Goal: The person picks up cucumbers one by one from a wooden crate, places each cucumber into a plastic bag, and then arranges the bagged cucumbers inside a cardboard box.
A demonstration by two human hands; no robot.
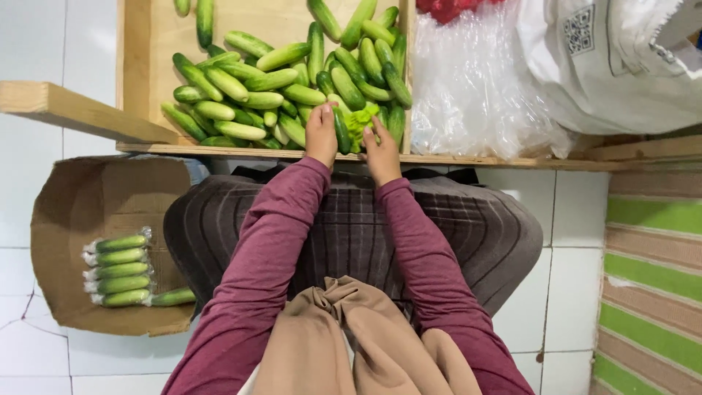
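Both hands' fingers (curled) touch one cucumber.

Green cucumbers on a pale wooden tray, maroon sleeves, green-and-brown striped mat.

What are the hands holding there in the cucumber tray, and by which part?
The left hand and right hand together touch one dark cucumber near its lower end; a firm grip cannot be told.

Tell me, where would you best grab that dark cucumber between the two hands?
Probably by its near end, coming from the tray's front edge. The dark cucumber lies lengthwise toward the person, between the left hand and right hand; its far end is wedged in the pile, with lettuce alongside.
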